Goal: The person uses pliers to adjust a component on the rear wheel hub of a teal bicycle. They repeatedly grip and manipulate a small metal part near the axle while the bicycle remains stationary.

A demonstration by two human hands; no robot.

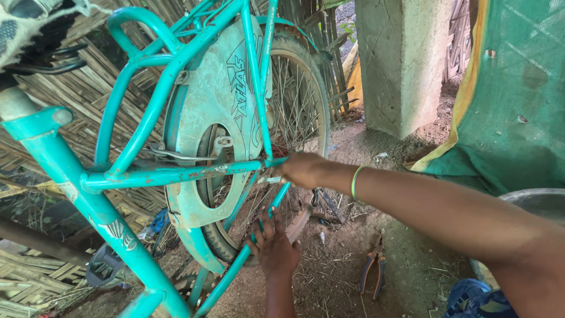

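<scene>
Teal bicycle, rear wheel toward top-centre of view; frame's long axis runs lower L to upper R. Right hand clenched on a small wrench at the rear axle, where the stays meet. Left hand grasps the lower chainstay, fingers spread. Pliers w/ orange grips lie on dirt floor, just R of left hand.
</scene>
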